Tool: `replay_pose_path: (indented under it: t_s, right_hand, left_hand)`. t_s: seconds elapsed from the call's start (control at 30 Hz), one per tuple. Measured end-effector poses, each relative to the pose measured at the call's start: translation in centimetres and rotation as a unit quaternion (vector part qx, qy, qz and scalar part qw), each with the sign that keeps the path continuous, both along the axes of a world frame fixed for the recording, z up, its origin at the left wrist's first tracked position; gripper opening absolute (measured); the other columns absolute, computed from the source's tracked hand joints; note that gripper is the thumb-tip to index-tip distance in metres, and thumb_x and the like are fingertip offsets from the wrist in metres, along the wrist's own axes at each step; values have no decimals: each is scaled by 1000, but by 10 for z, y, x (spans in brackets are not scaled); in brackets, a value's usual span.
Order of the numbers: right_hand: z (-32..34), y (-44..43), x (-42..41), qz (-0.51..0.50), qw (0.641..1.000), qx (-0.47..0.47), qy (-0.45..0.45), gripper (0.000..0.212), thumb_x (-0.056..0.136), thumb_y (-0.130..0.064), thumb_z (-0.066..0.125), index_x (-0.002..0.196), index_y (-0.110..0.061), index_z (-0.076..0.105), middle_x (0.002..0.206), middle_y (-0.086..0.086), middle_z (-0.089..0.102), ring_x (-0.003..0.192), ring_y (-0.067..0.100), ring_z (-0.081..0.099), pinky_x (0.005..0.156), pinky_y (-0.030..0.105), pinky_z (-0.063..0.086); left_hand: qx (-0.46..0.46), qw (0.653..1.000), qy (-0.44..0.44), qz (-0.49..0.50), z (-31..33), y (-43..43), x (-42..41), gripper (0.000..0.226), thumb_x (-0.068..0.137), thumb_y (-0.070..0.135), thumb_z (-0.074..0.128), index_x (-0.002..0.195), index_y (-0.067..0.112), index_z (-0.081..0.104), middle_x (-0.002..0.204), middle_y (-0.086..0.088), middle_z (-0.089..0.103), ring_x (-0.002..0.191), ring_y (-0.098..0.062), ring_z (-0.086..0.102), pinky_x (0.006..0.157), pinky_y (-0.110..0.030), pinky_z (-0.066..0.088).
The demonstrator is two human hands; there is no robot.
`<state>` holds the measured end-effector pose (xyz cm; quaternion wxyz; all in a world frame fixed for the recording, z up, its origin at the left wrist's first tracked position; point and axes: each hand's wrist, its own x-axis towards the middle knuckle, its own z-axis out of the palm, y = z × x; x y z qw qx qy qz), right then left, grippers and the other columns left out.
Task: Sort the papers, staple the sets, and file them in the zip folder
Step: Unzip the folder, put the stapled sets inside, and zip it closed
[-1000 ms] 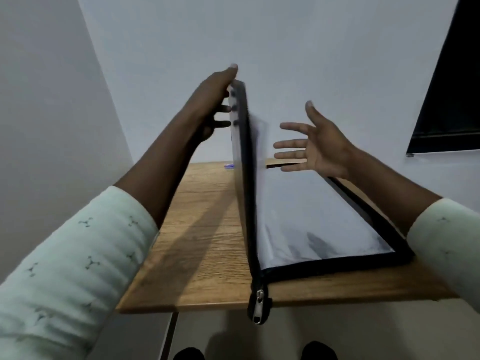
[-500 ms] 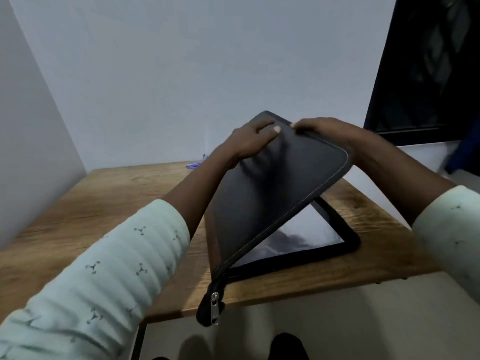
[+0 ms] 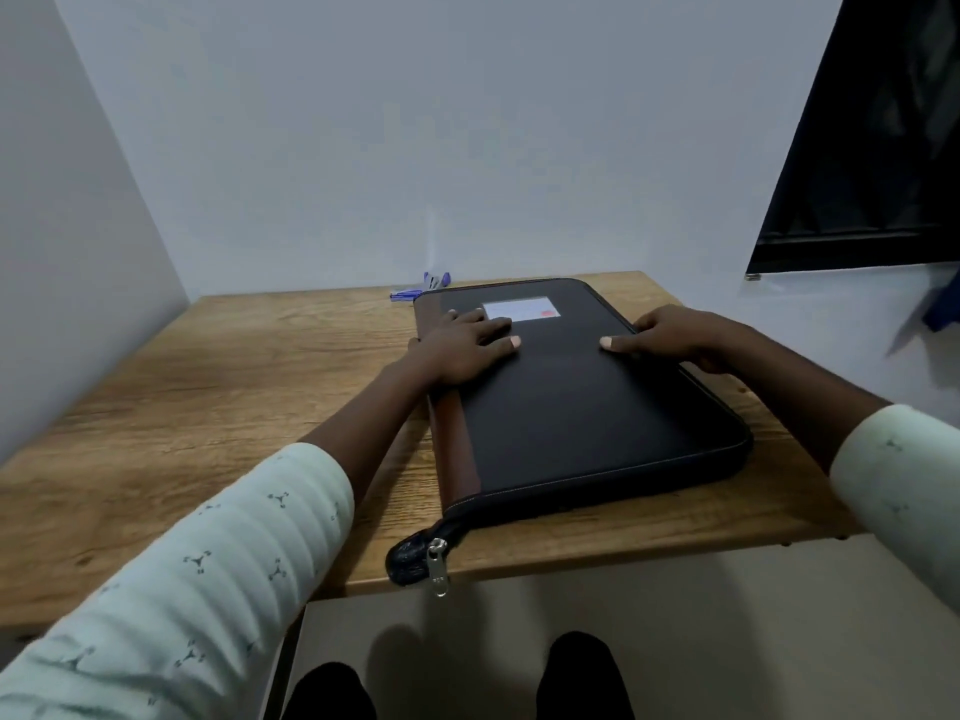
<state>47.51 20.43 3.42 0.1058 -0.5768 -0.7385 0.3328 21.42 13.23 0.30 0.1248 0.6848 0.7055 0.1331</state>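
One worktop spans the lower frame. One blue item lies at its far edge. The left hand rests flat, fingers straight, on one zip folder, cover down, at centre. The right hand lies flat at the folder's right edge.

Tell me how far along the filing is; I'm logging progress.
Done: the zip folder lies closed on the wooden table, no loose papers visible. In hand: the left hand and right hand press on its cover. Left: probably zipping; the zipper pull hangs at the near corner.
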Motion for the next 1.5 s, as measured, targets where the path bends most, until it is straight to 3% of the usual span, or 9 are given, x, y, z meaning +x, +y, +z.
replay_pose_path:
  t_s: [0.2, 0.37, 0.43, 0.6, 0.73, 0.87, 1.03, 1.23, 1.5]
  right_hand:
    - [-7, -6, -41, 58, 997, 34, -25, 68, 66, -71, 71, 93, -8, 73, 103, 10, 69, 101, 26, 61, 92, 40, 47]
    - [-10, -21, -96, 100, 985, 116, -77, 64, 81, -65, 63, 99, -3, 69, 101, 12, 68, 95, 26, 59, 66, 30, 39]
    - [-3, -34, -115, 102, 965, 205, -126, 63, 83, -59, 65, 115, -5, 62, 116, 15, 62, 109, 29, 55, 77, 34, 44]
    - [22, -119, -158, 203, 925, 307, 92, 5, 83, -30, 67, 80, -26, 68, 74, -10, 66, 76, 6, 62, 73, 27, 47]
    - [4, -204, -179, 352, 905, 211, 111, 10, 82, -25, 73, 75, -19, 76, 56, -16, 60, 57, -5, 58, 54, 7, 40]
    - [-15, -241, -200, 380, 899, 181, 120, 27, 81, -41, 74, 69, -17, 73, 65, -6, 68, 64, 6, 65, 62, 28, 56]
    - [-17, -266, -210, 356, 894, 271, 30, 49, 78, -64, 65, 64, -19, 54, 66, -5, 53, 71, 19, 63, 61, 31, 51]
    - [-17, -273, -221, 347, 878, 329, -30, 48, 83, -60, 61, 103, -17, 66, 84, 0, 40, 78, 23, 48, 65, 31, 38]
    - [-15, -282, -216, 341, 881, 327, -19, 43, 89, -53, 54, 107, -15, 62, 82, 1, 38, 82, 26, 51, 65, 33, 35]
  left_hand:
    - [15, 999, -26, 15, 7, -16, -54, 51, 95, 56, 52, 142, 35, 49, 156, -1, 35, 147, -20, 25, 120, -36, 18]
    - [19, 998, -19, 64, 5, -34, -100, 43, 96, 56, 49, 135, 38, 51, 154, 0, 36, 145, -21, 27, 119, -43, 23]
    - [37, 996, -23, 80, 3, -41, -109, 43, 96, 58, 48, 134, 39, 51, 153, 4, 38, 145, -19, 27, 119, -45, 24]
    - [-3, 992, -115, 47, 20, -61, -119, 45, 93, 44, 64, 135, 29, 58, 126, 4, 52, 119, -14, 46, 99, -28, 39]
    - [45, 982, -182, 34, 34, -99, -138, 26, 89, 33, 72, 106, 13, 70, 102, -9, 64, 89, -14, 53, 78, -28, 41]
    - [-91, 978, -183, 39, 55, -146, -154, 29, 87, 35, 71, 83, 6, 66, 75, -4, 61, 72, -16, 55, 66, -30, 43]
    - [-280, 939, -199, 20, 60, -191, -155, 41, 75, 37, 71, 97, 3, 68, 78, -4, 70, 73, -16, 67, 67, -28, 54]
    - [-310, 919, -243, 4, 54, -210, -153, 26, 85, 8, 69, 107, -5, 65, 93, -16, 71, 79, -22, 70, 73, -34, 59]
    - [-309, 907, -282, -41, 45, -222, -148, 28, 84, -8, 68, 102, 12, 74, 102, -22, 68, 83, -24, 69, 71, -32, 58]
